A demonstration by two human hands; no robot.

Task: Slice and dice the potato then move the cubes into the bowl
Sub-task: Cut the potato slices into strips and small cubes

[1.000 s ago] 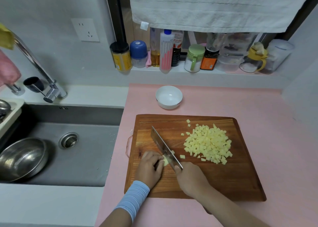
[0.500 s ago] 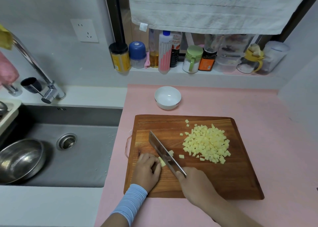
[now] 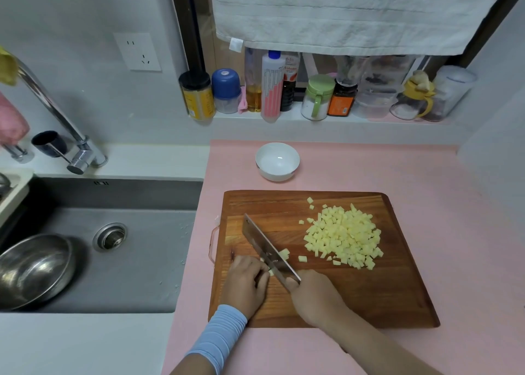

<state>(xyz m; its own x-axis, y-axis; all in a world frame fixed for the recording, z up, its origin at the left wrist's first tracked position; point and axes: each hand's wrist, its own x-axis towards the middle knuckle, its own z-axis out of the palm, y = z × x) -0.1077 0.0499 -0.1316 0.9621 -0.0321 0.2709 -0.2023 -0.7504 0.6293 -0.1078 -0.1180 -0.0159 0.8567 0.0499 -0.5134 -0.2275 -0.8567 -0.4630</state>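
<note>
A wooden cutting board (image 3: 369, 295) on a pink counter carries the work. A heap of potato cubes (image 3: 343, 236) covers its right half. At its near-left corner the right hand (image 3: 315, 298), fingers closed round the handle of a cleaver (image 3: 264, 246), sets the blade beside the left hand (image 3: 245, 282), whose curled fingertips pin a small potato piece (image 3: 271, 272) almost hidden beneath them. A white bowl (image 3: 277, 175) sits empty just beyond the board's far edge. With so little potato to hold, the cut looks best made with knuckles tucked back from the blade, in short straight strokes, matching the heap's cube size.
</note>
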